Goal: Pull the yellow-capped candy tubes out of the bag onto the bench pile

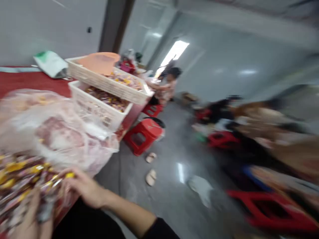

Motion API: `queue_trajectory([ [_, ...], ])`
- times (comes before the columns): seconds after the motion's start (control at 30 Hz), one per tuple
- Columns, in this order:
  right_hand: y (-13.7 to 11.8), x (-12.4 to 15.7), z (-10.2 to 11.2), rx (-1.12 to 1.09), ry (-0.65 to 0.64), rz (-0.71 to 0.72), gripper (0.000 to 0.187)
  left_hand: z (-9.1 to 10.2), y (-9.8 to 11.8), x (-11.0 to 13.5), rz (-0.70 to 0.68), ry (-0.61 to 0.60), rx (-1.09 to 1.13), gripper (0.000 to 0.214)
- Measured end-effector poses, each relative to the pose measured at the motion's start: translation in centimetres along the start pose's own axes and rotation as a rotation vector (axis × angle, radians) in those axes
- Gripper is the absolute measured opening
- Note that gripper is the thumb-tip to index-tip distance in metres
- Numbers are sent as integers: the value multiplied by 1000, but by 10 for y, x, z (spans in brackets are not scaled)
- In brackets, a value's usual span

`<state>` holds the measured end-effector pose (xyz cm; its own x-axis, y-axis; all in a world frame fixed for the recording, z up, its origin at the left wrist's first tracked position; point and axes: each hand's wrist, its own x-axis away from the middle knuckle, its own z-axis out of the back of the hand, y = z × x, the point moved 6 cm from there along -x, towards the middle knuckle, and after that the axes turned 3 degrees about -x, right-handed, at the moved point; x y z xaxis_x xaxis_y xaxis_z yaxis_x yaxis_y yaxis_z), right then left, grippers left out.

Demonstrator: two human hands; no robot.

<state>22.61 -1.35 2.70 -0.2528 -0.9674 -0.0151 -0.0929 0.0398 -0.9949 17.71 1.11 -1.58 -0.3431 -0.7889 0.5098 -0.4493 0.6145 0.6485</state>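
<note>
My right hand (83, 187) rests at the near edge of a red-covered table (22, 81), its fingers curled among a heap of small wrapped packets (20, 174) in yellow and red. My left hand (30, 215) lies at the bottom left, partly under the packets and smeared by motion. A large clear plastic bag (59, 132) with pinkish contents sits just behind the heap.
Two white slotted baskets (104, 84) of packets are stacked farther along the table, an orange lid on top. Red plastic stools (143, 134) and sandals stand on the grey floor. Other people sit low at the right, blurred.
</note>
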Motion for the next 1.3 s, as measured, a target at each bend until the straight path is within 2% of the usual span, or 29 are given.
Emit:
queue_trajectory([
  [0.07,-11,11,7,-71,14,-17,20,41,29,6,-55,146,48,10],
  [0.13,-14,10,16,-94,25,31,27,74,47,17,-44,281,137,13],
  [0.23,-8,4,17,-136,74,130,25,94,55,28,-15,369,247,18],
  [0.33,-4,5,-2,-144,37,169,18,95,56,33,-35,374,278,26],
  [0.43,-4,7,-13,-140,44,202,19,93,56,36,-44,348,267,22],
  [0.57,-6,7,-13,-179,37,219,18,98,64,35,-131,362,239,24],
  [0.67,-5,7,-16,-178,-20,209,19,101,63,33,-130,353,239,30],
  [0.73,-3,8,-17,-157,-8,211,20,101,62,32,-132,338,222,33],
  [0.83,-2,13,-15,-55,72,304,26,102,62,33,-162,321,185,39],
  [0.9,-2,20,-14,36,82,396,33,100,63,34,-173,295,170,44],
  [0.97,1,25,-13,107,29,421,37,98,64,35,-161,275,160,46],
  [1.1,4,29,-7,181,-93,357,41,99,64,37,-150,264,133,46],
  [1.23,-1,30,-6,203,-245,389,46,100,59,35,-130,235,116,47],
  [1.3,-2,30,-8,235,-282,413,49,99,57,34,-132,225,108,50],
])
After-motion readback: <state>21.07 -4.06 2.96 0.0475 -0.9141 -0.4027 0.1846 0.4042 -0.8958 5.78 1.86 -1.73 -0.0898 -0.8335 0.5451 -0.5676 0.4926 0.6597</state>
